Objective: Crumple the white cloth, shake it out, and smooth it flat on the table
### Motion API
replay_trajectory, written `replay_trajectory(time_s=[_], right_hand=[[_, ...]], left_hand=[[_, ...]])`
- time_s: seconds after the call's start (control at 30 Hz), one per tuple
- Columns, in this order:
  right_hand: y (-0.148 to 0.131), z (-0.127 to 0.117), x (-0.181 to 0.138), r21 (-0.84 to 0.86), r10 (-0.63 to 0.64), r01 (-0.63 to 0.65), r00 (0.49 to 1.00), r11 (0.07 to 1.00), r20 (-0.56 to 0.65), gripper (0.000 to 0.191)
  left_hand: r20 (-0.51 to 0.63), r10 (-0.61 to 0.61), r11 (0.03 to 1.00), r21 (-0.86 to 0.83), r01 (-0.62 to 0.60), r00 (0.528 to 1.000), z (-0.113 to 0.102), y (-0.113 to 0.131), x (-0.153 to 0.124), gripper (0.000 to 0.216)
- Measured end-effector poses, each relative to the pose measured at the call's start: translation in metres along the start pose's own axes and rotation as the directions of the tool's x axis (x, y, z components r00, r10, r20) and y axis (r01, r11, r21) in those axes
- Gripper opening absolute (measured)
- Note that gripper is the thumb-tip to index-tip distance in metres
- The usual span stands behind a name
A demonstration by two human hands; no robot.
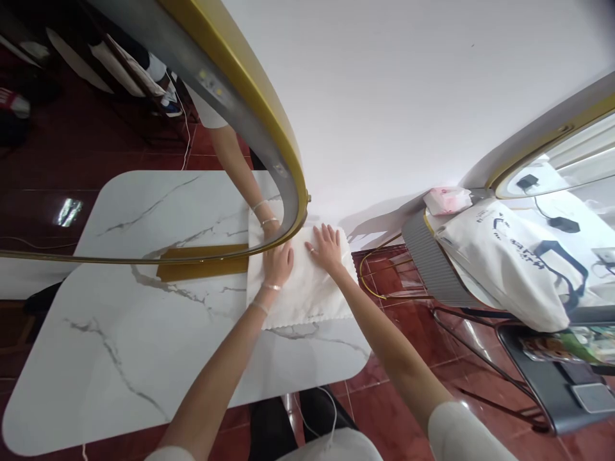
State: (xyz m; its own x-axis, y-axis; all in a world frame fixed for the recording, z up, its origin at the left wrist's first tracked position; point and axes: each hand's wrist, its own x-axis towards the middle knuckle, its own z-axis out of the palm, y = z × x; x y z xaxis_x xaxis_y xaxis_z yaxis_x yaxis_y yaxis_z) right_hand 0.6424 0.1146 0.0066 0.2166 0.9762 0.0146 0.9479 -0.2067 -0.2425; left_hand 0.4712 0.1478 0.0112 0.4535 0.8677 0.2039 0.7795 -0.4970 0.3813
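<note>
1. Both hands lie flat, fingers spread, on the white cloth (307,288).
2. Left hand (278,264) presses beside the mirror (269,115).
3. Right hand (327,246) sits just alongside; cloth lies under both, on the marble bench (144,346).

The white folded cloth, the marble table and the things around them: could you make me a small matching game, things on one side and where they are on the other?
Things:
1. white folded cloth
2. pink tissue pack
3. white printed tote bag
4. gold-framed oval mirror

Places:
A. standing at the back of the white marble table
B. lying on its side on the neighbouring table
C. flat under both hands, left hand and right hand
D. against the wall beside the tote bag

Pairs: 1-C, 2-D, 3-B, 4-A
</note>
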Motion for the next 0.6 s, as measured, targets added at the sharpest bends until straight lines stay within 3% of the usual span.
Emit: replay_trajectory(time_s=[0.2, 0.3, 0.4, 0.6], right_hand=[[0.016, 0.005, -0.132, -0.069, -0.014, 0.007, 0.994, 0.998, -0.108, 0.06], [0.014, 0.007, -0.175, -0.082, -0.035, 0.024, 0.991, 0.996, -0.13, 0.065], [0.016, 0.009, -0.167, -0.086, -0.039, 0.028, 0.991, 0.996, -0.129, 0.067], [0.032, 0.003, -0.067, -0.053, -0.001, -0.003, 0.998, 0.999, -0.067, 0.068]], left_hand=[[0.011, 0.002, 0.994, 0.106, -0.003, 1.0, -0.019, 0.029, -0.147, 0.057], [0.048, -0.005, 0.994, 0.111, 0.0, 0.999, -0.024, 0.039, -0.185, 0.059], [0.044, -0.006, 0.995, 0.103, 0.002, 0.999, -0.021, 0.038, -0.179, 0.059], [0.012, 0.009, 0.999, 0.033, -0.009, 1.0, 0.002, 0.028, -0.094, 0.057]])
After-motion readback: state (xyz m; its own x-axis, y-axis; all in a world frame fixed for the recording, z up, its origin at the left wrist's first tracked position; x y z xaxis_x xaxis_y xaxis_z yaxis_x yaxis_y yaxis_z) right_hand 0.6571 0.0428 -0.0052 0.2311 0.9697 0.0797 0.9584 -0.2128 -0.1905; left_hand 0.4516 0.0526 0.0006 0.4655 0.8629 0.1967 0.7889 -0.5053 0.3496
